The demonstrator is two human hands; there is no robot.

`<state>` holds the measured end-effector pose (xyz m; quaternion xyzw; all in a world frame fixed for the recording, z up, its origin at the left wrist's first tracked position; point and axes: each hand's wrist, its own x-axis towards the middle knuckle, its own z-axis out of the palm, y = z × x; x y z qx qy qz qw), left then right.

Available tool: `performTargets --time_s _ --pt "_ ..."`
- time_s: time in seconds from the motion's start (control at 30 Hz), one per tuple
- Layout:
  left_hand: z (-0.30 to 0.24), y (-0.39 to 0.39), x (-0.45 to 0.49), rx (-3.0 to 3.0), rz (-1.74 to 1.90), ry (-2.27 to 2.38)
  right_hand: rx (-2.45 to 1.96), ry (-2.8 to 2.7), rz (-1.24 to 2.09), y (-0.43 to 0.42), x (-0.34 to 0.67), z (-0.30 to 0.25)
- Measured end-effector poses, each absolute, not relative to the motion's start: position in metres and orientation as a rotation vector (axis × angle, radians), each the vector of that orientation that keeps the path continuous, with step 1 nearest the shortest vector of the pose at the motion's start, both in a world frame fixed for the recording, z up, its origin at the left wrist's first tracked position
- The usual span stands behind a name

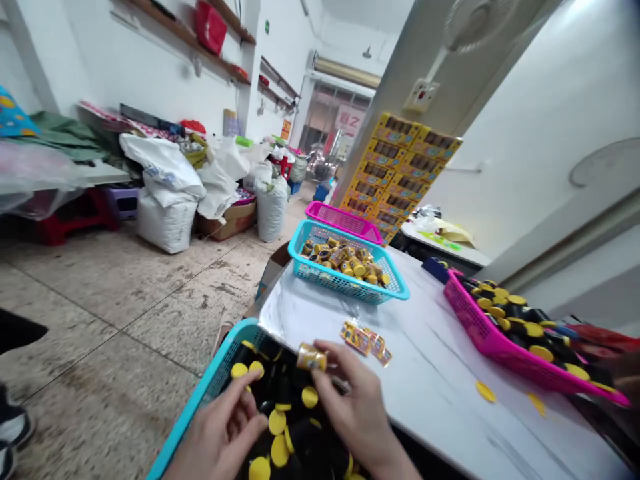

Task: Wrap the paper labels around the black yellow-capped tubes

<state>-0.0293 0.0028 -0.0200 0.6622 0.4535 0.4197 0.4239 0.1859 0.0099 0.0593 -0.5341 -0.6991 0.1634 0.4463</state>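
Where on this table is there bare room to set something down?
Bare white tabletop runs between the far teal basket and the pink basket, beside the small gold packets. It is crowded in the near teal basket, packed with black-and-yellow pieces under the left hand and the right hand, which holds a wrapped piece.

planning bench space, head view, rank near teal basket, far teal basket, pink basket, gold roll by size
1. near teal basket, though closest to camera, so unsure
2. pink basket and far teal basket, too alike to rank
3. gold roll

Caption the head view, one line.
Right hand holds a labelled cylinder above a teal basket of black-and-yellow caps; left hand over them.
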Motion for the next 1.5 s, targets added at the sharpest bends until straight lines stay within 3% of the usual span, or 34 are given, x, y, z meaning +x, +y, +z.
performTargets --time_s 0.2,0.37,0.53,0.63,0.83,0.97,1.27,1.5 --pt "-0.028 -0.009 -0.049 2.346 1.276 1.245 -1.585 -1.293 -0.311 0.101 0.294 0.131" --pt "-0.020 0.007 -0.073 2.269 1.143 1.736 -1.660 -1.457 -0.398 0.118 0.310 0.116" --pt "-0.009 0.021 -0.107 2.003 0.557 1.636 -1.473 -1.817 -0.082 0.030 0.254 0.078" --pt "-0.003 0.021 -0.116 1.989 0.417 1.626 -1.384 -1.960 0.129 -0.010 0.230 0.062" --pt "-0.005 0.006 -0.085 2.359 0.792 1.718 -1.268 -2.262 0.272 -0.009 0.205 0.047" --pt "0.003 -0.010 -0.062 2.505 0.763 1.766 -1.342 -2.437 0.165 0.000 0.199 0.047" --pt "0.015 -0.025 -0.047 2.203 0.783 1.140 -1.442 -2.575 0.031 -0.033 0.183 0.025" --pt "0.054 0.023 -0.004 2.270 0.750 0.880 -1.530 -2.859 0.038 -0.026 0.155 0.027"
